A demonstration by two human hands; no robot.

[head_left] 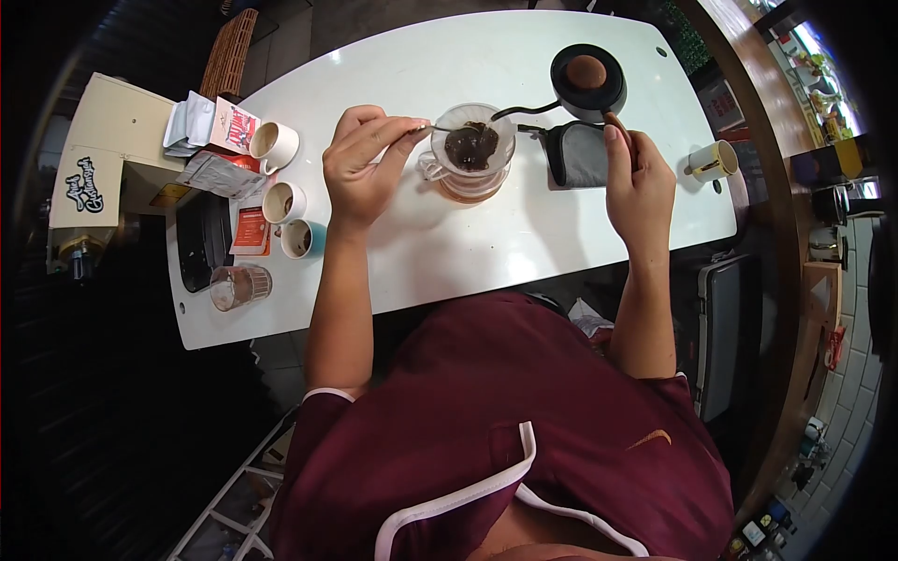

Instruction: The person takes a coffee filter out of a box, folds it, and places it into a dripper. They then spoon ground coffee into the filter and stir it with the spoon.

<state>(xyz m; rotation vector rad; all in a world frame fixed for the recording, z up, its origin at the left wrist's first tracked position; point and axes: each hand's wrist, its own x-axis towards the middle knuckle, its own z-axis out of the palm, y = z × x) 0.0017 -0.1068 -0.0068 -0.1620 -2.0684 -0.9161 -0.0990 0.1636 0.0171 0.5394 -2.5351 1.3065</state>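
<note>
My left hand (363,168) pinches the end of a thin metal spoon (436,127), which reaches over the rim of a clear pour-over dripper (501,154). The spoon's far end cannot be made out clearly. Wet, dark coffee grounds (470,147) sit in the dripper, on top of a glass server (475,190). My right hand (642,187) is wrapped round the brown handle of a black gooseneck kettle (599,93) with a round brown knob. The kettle's thin spout tip is at the dripper's right rim. I cannot tell whether water is flowing.
A dark grey flat item (578,157) lies right of the dripper on the white table (421,271). A cup (713,162) stands at the right edge. Several cups (278,202), a drinking glass (240,286), coffee bags (201,124) and a black tray (202,248) crowd the left side.
</note>
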